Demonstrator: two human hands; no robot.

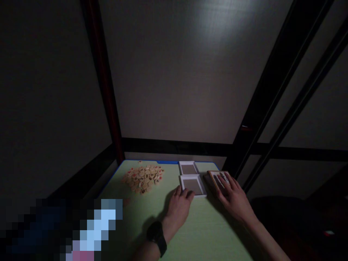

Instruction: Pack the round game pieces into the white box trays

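My left hand [179,206], with a dark watch on its wrist, reaches over the table with its fingers apart. Its fingertips are at the near left corner of a shallow white-rimmed box tray [204,191]; whether they touch it I cannot tell. My right hand [234,198] lies on a brown-edged box [210,175] at the table's right side, fingers spread over its pale top with dark lettering. The hand covers part of that top. Round wooden Chinese chess pieces [145,177], marked in red and black, lie heaped on the left.
A second white-rimmed tray [188,169] adjoins the first on its far side. The green table [168,168] has a blue edge and stands near a panelled wall [176,90] with dark beams. Bottom left is a pixelated patch. The room is dim.
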